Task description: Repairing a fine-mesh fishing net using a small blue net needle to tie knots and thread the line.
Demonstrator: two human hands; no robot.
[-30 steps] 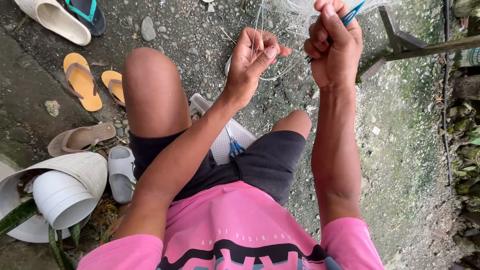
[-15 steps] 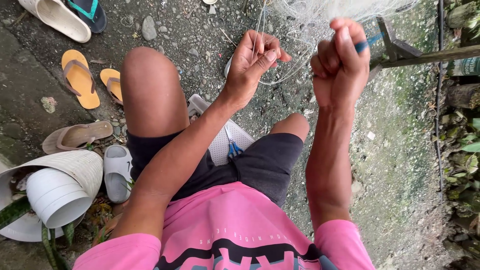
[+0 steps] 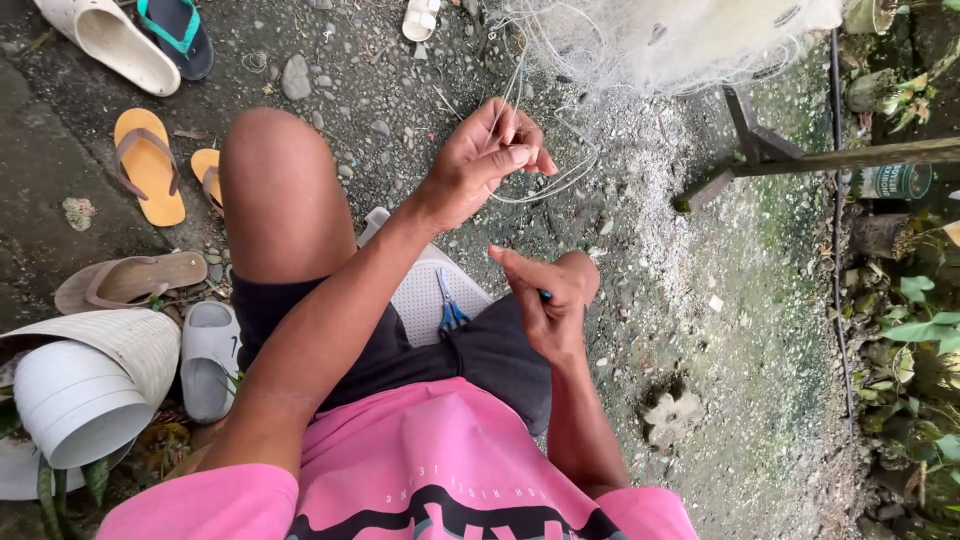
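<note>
White fishing net (image 3: 680, 40) heaped at top, lines trailing down to left hand (image 3: 485, 160), raised, fingers pinched shut on thin line (image 3: 545, 185). Right hand (image 3: 550, 305) lower by knee, curled closed around blue tool (image 3: 545, 294). Green-labelled bottle (image 3: 893, 182) lies far right.

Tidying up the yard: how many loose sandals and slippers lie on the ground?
7: white slipper and teal-strapped one top left, small white one top, two yellow, brown, grey slide. Others may be hidden.
</note>
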